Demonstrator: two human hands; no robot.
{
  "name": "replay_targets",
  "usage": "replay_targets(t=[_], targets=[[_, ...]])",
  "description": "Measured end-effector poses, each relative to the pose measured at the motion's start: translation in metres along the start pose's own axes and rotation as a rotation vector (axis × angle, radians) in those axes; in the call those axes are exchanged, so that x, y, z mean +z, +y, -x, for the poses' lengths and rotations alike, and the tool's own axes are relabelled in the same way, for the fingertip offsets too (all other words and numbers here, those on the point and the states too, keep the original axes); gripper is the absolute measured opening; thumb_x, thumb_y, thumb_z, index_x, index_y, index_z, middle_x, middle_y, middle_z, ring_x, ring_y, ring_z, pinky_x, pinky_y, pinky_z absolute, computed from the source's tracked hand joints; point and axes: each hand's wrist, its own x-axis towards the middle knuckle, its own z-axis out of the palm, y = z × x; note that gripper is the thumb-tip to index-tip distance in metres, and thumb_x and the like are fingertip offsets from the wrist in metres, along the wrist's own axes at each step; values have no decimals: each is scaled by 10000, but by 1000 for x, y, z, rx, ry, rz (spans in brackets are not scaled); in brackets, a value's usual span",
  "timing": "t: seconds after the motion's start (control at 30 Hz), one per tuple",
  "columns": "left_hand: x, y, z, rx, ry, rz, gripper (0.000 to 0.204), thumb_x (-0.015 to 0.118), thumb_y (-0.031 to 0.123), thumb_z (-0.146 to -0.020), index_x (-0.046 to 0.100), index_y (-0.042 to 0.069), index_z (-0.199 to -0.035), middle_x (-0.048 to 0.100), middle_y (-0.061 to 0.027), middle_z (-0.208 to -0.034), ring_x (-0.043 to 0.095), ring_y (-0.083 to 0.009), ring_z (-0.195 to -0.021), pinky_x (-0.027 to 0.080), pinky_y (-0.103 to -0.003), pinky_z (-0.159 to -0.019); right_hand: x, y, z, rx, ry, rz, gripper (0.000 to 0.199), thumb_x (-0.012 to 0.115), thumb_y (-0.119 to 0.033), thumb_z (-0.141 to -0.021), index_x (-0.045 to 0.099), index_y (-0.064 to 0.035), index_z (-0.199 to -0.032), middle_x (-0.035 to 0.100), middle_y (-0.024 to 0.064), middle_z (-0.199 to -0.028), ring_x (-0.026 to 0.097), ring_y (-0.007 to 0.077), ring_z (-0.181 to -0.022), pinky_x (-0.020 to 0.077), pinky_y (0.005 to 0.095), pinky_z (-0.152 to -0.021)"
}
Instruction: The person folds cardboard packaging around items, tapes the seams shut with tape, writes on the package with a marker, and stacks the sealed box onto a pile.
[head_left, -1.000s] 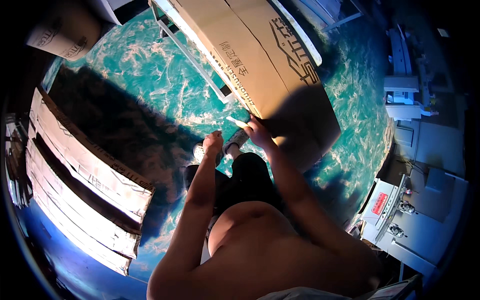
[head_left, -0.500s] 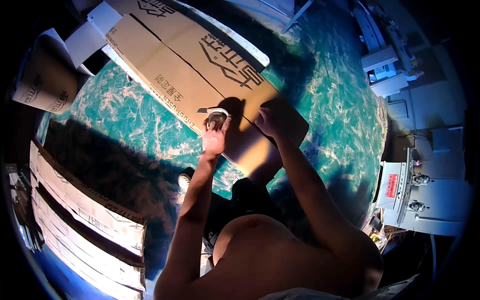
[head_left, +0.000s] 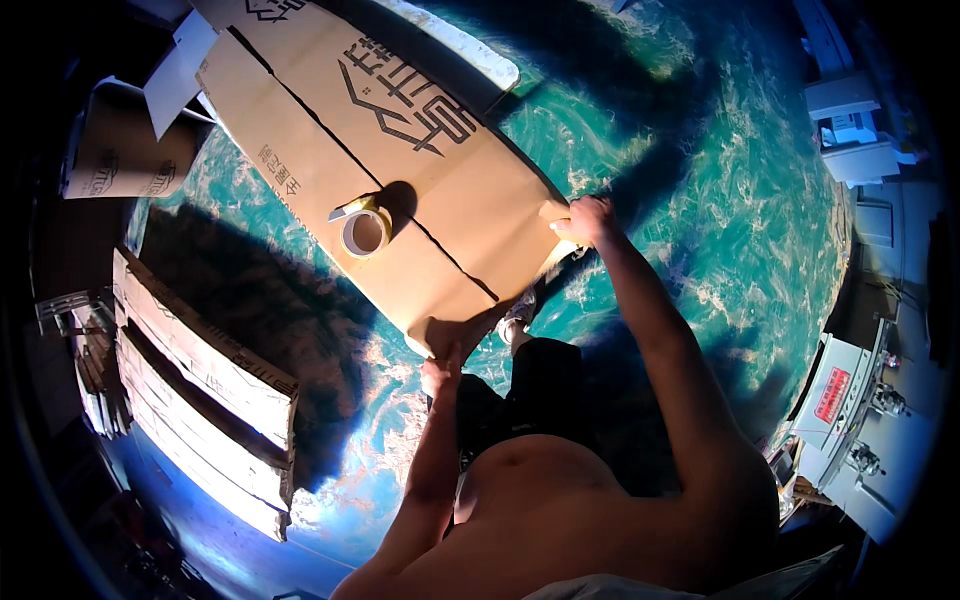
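Cardboard (head_left: 300,150), cut off above, is pinched by right hand (head_left: 590,222); left hand's (head_left: 441,372) shadowed grip is unclear

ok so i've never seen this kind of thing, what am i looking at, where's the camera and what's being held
There is no machine here, only a person working bare-handed. The view comes from a wide fisheye camera worn on their head, looking down, which is why straight edges bend. The left hand grips the near left corner of a long sheet of brown cardboard, and the right hand holds its right edge, where it is bent. On top, touched by neither hand, lies a roll of tape. Below spreads a green patterned floor, with a pale stack of flat pieces off to the left.
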Motion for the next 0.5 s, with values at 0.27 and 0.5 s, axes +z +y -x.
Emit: replay_targets(t=[0.27,0.5], targets=[[-1,-6,-3,222,483,-147,363,576,422,-824,712,98,-732,699,-183,-784,673,-405,-707,545,-509,-670,27,-20,9,-96,327,-87,371,530,-343,-881,704,-79,-686,675,174,-699,671,366,-645,527,489,-629],[28,-34,-20,437,-132,1112,350,637,350,-951,536,35,-837,488,-1,-694,482,-139,-723,430,-311,-696,62,22,-8,-147,-97,-1359,284,728,-296,-808,581,-66,-729,553,-6,-665,517,114,-654,432,292,-639]])
